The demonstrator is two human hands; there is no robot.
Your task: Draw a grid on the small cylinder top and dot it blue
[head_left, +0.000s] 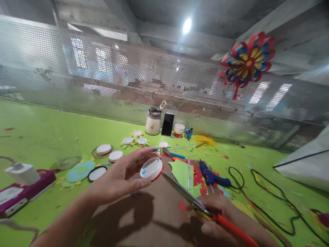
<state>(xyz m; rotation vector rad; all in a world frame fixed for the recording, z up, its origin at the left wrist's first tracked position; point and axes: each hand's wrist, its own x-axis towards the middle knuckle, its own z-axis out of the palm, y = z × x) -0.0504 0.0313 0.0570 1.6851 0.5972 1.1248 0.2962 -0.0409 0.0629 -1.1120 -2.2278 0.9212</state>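
My left hand (120,178) is pinching a round white lid (151,168) with a red rim above the brown board (154,216). My right hand (218,216) is gripping orange-handled scissors (190,197), blades pointing at the lid. A blue glue gun (212,176) is lying farther right on the green desk (38,127).

A single camera, worn on the person's head, looks forward and slightly down across the green table (38,127). It sits close above the near edge, so the left hand (120,178) and right hand (218,216) fill the lower foreground. The view faces the far perforated metal screen (102,79) and tilts up enough to catch the ceiling light (187,25). Wide-angle bending curves the edges. No second view shares the scene.
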